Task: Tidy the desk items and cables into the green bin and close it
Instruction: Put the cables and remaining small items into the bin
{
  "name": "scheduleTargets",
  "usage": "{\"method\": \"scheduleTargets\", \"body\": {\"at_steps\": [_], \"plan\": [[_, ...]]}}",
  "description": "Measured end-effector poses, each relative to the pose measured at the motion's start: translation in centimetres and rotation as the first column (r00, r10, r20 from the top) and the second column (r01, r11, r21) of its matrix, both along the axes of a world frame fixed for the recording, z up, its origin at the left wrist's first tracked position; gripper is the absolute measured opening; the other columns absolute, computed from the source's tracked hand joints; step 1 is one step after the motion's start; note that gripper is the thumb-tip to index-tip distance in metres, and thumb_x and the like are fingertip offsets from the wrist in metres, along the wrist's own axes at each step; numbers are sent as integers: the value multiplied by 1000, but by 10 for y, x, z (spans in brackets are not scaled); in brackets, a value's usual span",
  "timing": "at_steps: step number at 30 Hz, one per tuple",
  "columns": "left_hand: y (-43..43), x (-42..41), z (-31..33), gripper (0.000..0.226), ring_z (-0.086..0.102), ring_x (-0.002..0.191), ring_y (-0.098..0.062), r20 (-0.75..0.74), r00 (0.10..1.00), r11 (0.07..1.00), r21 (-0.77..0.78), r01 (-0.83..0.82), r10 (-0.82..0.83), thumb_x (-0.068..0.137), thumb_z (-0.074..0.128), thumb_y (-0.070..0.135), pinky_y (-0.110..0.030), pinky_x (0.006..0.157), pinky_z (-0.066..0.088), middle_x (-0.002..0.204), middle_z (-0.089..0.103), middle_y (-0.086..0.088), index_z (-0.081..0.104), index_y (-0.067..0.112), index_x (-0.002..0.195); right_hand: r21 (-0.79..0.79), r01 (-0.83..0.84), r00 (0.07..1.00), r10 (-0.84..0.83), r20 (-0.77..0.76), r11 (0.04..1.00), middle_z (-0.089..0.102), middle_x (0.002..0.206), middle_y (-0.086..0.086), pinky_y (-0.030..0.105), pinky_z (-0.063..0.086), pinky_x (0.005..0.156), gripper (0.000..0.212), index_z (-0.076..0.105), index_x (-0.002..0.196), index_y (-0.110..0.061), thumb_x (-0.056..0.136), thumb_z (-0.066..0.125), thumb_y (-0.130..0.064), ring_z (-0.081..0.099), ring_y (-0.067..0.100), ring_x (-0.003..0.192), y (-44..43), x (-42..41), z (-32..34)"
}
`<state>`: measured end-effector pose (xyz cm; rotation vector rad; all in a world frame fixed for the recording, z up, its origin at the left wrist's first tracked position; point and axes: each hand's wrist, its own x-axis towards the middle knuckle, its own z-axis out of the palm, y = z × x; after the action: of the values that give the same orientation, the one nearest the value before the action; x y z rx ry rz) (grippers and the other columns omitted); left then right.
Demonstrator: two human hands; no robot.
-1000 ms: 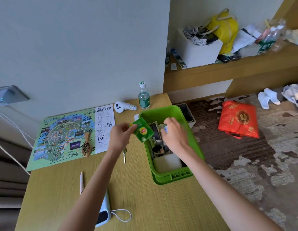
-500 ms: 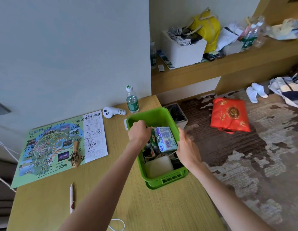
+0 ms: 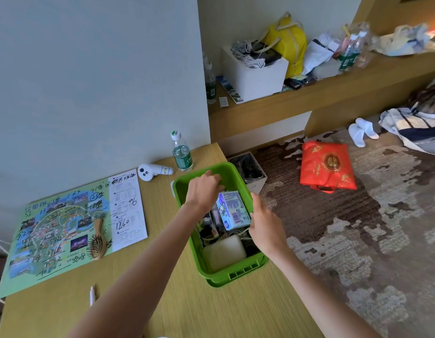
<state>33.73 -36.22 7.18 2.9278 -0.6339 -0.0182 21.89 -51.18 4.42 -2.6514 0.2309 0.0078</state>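
Two hands are over the green bin (image 3: 238,272) on the desk: your left hand (image 3: 203,191) reaches inside, fingers curled, its hold hidden; your right hand (image 3: 266,228), loosely open, touches the tissue pack (image 3: 232,211) inside.

The light wooden table (image 3: 143,296) carries a green plastic bin (image 3: 236,272) at 3 o'clock, a printed paper map (image 3: 65,230) at 9 o'clock with a wooden hairbrush (image 3: 97,239) on it, and a white controller (image 3: 151,171) beside a clear water bottle (image 3: 182,153) at 12 o'clock.

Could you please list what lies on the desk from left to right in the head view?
Green illustrated map sheet → wooden hairbrush → white handheld controller → clear water bottle with green label → green plastic bin.
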Motion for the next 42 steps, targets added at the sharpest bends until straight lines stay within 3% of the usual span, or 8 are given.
{"method": "scheduleTargets", "body": {"at_steps": [4, 8, 13, 18, 22, 30, 37, 42], "plan": [[-4, 7, -1, 27, 64, 83, -28, 156, 986, 994, -75, 78, -65, 101, 44, 32, -34, 59, 46, 104, 61, -4, 61, 13, 111, 16, 9, 1000, -10, 8, 1000, 60, 126, 7, 27, 52, 75, 76, 22, 149, -14, 86, 65, -7, 66, 20, 97, 1, 0, 0], [-2, 12, -7, 36, 54, 116, -23, -149, 970, 981, -59, 186, -192, 100, 45, 39, -41, 97, 44, 127, 58, -2, 53, 21, 131, 17, 1, 1000, -1, 5, 1000, 61, 124, 6, 28, 53, 78, 77, 22, 149, -14, 86, 65, -8, 66, 19, 99, 1, 1, 1], [13, 1, -2, 33, 55, 117, -20, -115, 970, 960, -207, 190, -217, 100, 48, 36, -41, 96, 46, 128, 60, 2, 57, 23, 129, 14, -3, 1000, 3, -9, 1000, 60, 126, 8, 28, 53, 71, 77, 22, 149, -13, 86, 65, -7, 66, 20, 98, 1, 0, 3], [51, -43, 6, 22, 63, 95, -12, -32, 999, 878, -479, 1, -19, 98, 53, 30, -36, 76, 54, 112, 66, 8, 66, 24, 114, 27, -14, 999, 13, 37, 1000, 56, 131, 10, 20, 43, 64, 65, 30, 145, -8, 88, 61, -5, 63, 20, 99, 2, 2, 3], [101, -86, 2, 15, 64, 86, -6, -89, 979, 774, -601, -198, 181, 97, 55, 27, -34, 72, 54, 104, 68, 12, 68, 24, 103, -134, -60, 984, 81, 157, 989, 41, 146, 10, 32, 35, 109, 69, 30, 147, -5, 86, 63, -10, 43, 22, 132, 9, -2, 11], [203, -205, -51, 18, 68, 91, -16, -301, 796, 641, -474, -603, 525, 94, 57, 13, -36, 79, 52, 99, 67, 10, 65, 29, 92, -73, -396, 826, 389, 408, 916, 54, 121, 4, 35, 39, 103, 38, 60, 116, -10, 78, 62, -2, 53, 20, 109, 113, -49, 22], [245, -287, -102, 34, 51, 114, -17, -422, 673, 624, -272, -733, 607, 85, 69, 33, -27, 64, 41, 123, 49, 6, 56, 29, 116, 59, -627, 770, 607, 195, 777, 57, 112, 3, 32, 42, 90, 38, 62, 109, -9, 76, 56, 8, 56, 23, 99, 202, -110, -35], [234, -300, -119, 70, 52, 111, -23, -489, 589, 542, -251, -802, 643, 77, 76, 40, -31, 62, 45, 137, 40, 3, 37, 23, 132, 276, -508, 823, 554, -121, 816, 55, 122, -2, 24, 40, 75, 29, 51, 126, -16, 96, 50, -15, 57, 18, 104, 228, -136, -80]]}}
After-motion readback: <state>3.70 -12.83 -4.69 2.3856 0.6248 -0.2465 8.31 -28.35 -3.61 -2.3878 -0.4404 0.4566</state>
